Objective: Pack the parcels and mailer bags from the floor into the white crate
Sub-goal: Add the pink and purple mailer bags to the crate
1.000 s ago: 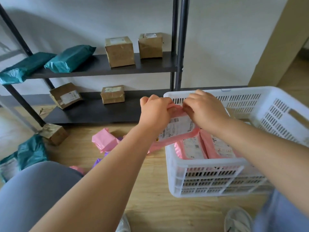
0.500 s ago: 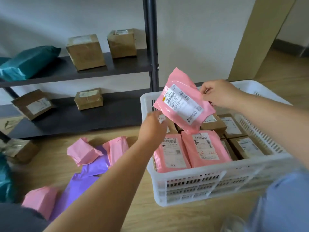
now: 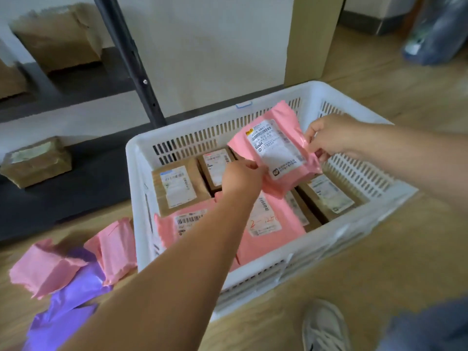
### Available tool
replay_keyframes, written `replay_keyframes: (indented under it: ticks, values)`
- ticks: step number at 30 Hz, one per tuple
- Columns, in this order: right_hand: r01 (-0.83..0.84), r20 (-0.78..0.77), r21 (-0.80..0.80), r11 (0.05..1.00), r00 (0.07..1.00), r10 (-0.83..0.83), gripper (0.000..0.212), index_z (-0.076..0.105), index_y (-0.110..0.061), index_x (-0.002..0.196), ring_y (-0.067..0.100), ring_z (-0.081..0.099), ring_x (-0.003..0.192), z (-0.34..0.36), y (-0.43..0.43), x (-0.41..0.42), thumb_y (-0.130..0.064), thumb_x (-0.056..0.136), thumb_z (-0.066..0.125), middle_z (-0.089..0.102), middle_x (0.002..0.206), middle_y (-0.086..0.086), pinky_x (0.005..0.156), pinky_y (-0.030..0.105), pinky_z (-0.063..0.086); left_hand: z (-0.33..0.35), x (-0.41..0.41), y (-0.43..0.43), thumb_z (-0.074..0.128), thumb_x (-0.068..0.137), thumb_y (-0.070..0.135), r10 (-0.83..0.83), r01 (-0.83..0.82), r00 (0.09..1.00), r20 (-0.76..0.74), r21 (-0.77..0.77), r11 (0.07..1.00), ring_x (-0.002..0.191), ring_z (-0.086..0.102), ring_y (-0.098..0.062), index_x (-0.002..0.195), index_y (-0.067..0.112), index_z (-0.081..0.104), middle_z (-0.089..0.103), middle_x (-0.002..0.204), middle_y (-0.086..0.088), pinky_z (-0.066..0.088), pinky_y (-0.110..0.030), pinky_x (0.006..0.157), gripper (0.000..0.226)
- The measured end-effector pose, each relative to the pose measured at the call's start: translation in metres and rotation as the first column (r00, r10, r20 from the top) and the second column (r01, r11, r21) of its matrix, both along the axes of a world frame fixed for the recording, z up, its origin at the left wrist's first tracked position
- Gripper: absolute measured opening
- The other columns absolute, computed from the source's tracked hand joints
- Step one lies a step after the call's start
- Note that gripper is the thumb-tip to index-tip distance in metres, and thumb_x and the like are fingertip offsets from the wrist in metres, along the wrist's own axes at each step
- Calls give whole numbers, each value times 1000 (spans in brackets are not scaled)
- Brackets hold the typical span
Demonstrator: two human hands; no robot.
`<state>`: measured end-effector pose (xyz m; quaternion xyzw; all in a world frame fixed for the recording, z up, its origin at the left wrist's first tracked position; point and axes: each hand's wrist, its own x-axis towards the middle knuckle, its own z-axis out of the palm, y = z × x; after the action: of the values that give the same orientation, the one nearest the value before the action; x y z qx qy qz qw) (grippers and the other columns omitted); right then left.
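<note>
On the floor [image 3: 379, 262] at the far left, two pink bags [image 3: 48, 267] and a purple bag [image 3: 68, 307] are lying just beside the white crate [image 3: 336, 239], not yet packed. Inside the crate, brown parcels [image 3: 177, 188] are lining the back and right, and two more pink mailers [image 3: 266, 224] are lying flat along the near wall.

The left hand [image 3: 240, 178] is pinching the lower left edge of a pink mailer bag [image 3: 276, 150], which is hanging tilted, label up, over the middle of the crate and clear of the parcels below. The right hand [image 3: 329, 138] is gripping its right edge, so both hands are clamped on the same bag.

The step in hand appears to be setting this bag down. The next move probably calls for lowering it flat onto the parcels at the back, where there is room, then letting go with both hands and reaching left for the bags on the floor.
</note>
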<state>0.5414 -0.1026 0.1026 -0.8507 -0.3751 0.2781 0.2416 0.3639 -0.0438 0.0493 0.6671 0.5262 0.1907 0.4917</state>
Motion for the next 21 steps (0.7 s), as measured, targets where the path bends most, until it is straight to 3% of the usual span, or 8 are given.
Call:
replay_keyframes:
  ticks: [2, 4, 6, 10, 13, 16, 18, 21]
  values:
    - [11, 12, -86, 996, 1000, -10, 17, 62, -4, 82, 23, 60, 58, -15, -7, 17, 13, 84, 60, 65, 80, 20, 59, 30, 58, -11, 16, -5, 66, 88, 22, -120, 123, 990, -80, 36, 992, 57, 54, -18, 84, 10, 72, 61, 69, -2, 47, -24, 58, 14]
    - [20, 31, -181, 983, 999, -15, 17, 60, -3, 83, 28, 62, 68, -31, -14, 32, 14, 85, 57, 67, 89, 25, 73, 41, 57, -28, 34, -9, 64, 89, 22, -214, 227, 960, -179, 53, 972, 54, 48, -18, 83, 9, 71, 54, 63, -1, 42, -23, 53, 16]
    - [41, 33, -241, 970, 999, -34, 19, 58, -2, 81, 28, 59, 68, -46, -21, 45, 17, 83, 57, 64, 87, 26, 63, 38, 53, -43, 47, -14, 59, 93, 26, -326, 351, 909, -261, 57, 934, 58, 50, -20, 87, 9, 69, 54, 65, -2, 41, -23, 52, 21]
    - [64, 46, -410, 910, 998, -50, 19, 57, 1, 74, 27, 59, 63, -81, -36, 63, 19, 74, 65, 62, 76, 22, 57, 35, 50, -73, 56, -16, 56, 93, 25, -428, 592, 707, -563, 139, 794, 92, 61, -26, 112, 16, 68, 62, 108, -8, 55, -37, 77, 24]
    - [105, 96, -466, 879, 993, -68, 8, 62, 6, 79, 26, 60, 58, -101, -36, 68, 14, 79, 65, 66, 68, 21, 53, 34, 52, -87, 48, -15, 55, 89, 15, -376, 703, 558, -739, 181, 687, 114, 46, -25, 122, 19, 62, 50, 121, -4, 50, -44, 89, 33]
    - [78, 98, -532, 843, 995, -30, 14, 59, 1, 72, 18, 56, 39, -113, -26, 69, 6, 85, 61, 61, 49, 10, 41, 24, 45, -93, 42, -13, 51, 86, 12, -387, 712, 569, -726, 199, 673, 118, 41, -25, 120, 22, 61, 48, 124, -1, 45, -44, 94, 37]
    - [57, 47, -586, 808, 998, -36, 15, 57, 3, 75, 17, 55, 34, -121, -23, 66, 7, 89, 57, 59, 42, 9, 41, 28, 45, -94, 40, -11, 50, 87, 13, -396, 706, 589, -705, 209, 677, 118, 40, -24, 119, 23, 62, 49, 125, 0, 42, -42, 96, 36]
    - [16, -23, -588, 809, 999, -36, 18, 56, 3, 79, 22, 57, 52, -130, -13, 59, 11, 93, 48, 60, 64, 15, 45, 32, 49, -95, 38, -10, 49, 88, 14, -392, 671, 643, -658, 238, 702, 116, 41, -23, 115, 24, 64, 51, 123, 1, 41, -39, 95, 32]
